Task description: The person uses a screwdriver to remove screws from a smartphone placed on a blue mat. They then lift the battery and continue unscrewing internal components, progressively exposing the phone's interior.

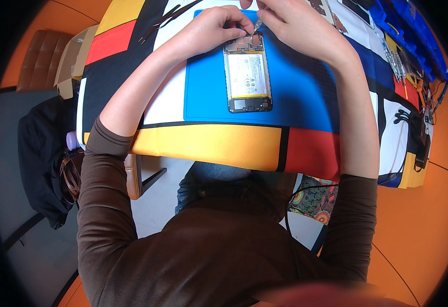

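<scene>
An opened smartphone lies on a blue work mat, its white battery and the circuit board at its far end exposed. My left hand is at the phone's far left corner, thumb and curled fingers against its edge. In my right hand is a slim screwdriver, gripped between the fingers, its thin tip down at the board. Part of the right fingers is cut off by the upper picture edge, and the exact spot under the tip is too small to make out.
Dark tweezers lie left of the mat. Blue parts bins stand at the far right, with several thin tools beside them. Black cables rest near the table's right edge. A cardboard box and a brown chair are at the left.
</scene>
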A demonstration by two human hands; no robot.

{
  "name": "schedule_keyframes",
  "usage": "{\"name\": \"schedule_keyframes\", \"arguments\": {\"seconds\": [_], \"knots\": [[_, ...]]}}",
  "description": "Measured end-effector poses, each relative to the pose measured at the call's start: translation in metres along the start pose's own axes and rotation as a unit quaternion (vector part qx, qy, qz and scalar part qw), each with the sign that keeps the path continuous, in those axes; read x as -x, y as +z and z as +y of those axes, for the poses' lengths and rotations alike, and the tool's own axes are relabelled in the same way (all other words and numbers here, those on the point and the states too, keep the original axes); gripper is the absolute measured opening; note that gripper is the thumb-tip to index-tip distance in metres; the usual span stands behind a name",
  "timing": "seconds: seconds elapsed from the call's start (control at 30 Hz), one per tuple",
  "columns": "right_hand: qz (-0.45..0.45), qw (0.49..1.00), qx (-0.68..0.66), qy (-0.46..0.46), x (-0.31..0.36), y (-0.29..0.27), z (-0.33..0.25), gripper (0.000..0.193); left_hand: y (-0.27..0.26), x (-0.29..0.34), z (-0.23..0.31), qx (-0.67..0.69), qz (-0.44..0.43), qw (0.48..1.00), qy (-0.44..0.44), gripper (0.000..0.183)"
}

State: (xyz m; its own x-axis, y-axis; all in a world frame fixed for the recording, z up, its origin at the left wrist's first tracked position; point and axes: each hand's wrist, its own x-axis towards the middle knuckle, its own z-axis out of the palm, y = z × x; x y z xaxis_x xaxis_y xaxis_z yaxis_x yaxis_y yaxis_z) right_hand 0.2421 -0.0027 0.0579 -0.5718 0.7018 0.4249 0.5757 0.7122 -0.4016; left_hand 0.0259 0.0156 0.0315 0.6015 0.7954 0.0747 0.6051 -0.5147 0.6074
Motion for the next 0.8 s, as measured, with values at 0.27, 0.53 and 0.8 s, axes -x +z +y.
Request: {"name": "schedule_keyframes", "arguments": {"seconds": [0.27, 0.53, 0.8], "knots": [[0.003, 0.999, 0.025, 0.035, -0.001, -0.004, -0.002, 0.026, -0.002, -0.001, 0.004, -0.022, 0.002, 1.0, -0.008, 0.017], [0.015, 0.999, 0.033, 0.034, 0.0, -0.007, -0.005, 0.021, -0.001, -0.006, 0.008, -0.031, 0.004, 0.999, 0.027, 0.014], [0.009, 0.999, 0.013, 0.029, -0.005, -0.026, -0.005, 0.017, -0.006, -0.017, 0.009, -0.128, 0.022, 0.977, 0.172, 0.01]]}}
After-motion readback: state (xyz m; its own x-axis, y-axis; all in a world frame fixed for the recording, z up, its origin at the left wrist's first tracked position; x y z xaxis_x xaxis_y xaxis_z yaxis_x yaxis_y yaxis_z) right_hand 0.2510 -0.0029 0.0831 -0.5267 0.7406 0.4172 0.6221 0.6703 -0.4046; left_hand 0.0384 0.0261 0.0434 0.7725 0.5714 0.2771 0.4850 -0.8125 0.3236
